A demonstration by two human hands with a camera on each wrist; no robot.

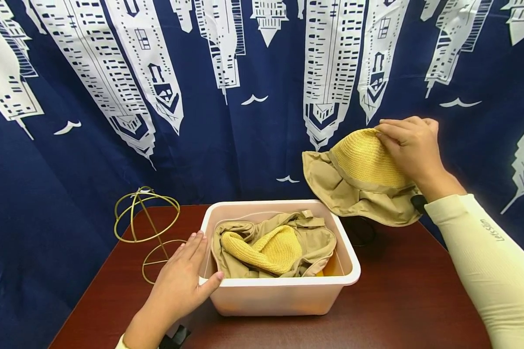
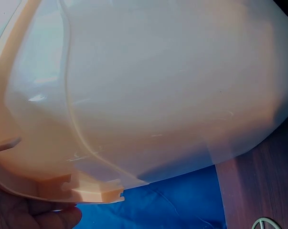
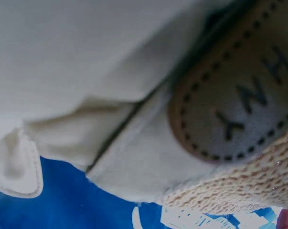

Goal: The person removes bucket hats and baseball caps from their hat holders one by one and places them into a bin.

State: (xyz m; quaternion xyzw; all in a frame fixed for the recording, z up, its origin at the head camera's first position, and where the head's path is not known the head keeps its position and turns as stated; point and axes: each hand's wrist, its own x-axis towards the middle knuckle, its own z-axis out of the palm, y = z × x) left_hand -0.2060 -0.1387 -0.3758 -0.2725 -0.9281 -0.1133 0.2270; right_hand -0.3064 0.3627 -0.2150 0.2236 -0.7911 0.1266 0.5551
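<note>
My right hand (image 1: 412, 148) pinches the crown of a sun hat (image 1: 367, 157) with a yellow woven top and a tan cloth brim, holding it up above the table at the right. In the right wrist view its brim, woven crown and a stitched brown patch (image 3: 239, 105) fill the picture. My left hand (image 1: 181, 281) rests with straight fingers on the left rim of a pale pink plastic bin (image 1: 279, 296). Inside the bin lies a second yellow and tan hat (image 1: 284, 247), folded in on itself. In the left wrist view the bin's wall (image 2: 148, 95) covers most of the picture.
A gold wire stand (image 1: 148, 237) with round hoops stands left of the bin. Behind the held hat, a dark wire shape (image 1: 362, 237) shows partly on the reddish-brown table (image 1: 397, 300). A blue curtain (image 1: 244, 145) printed with white buildings hangs behind.
</note>
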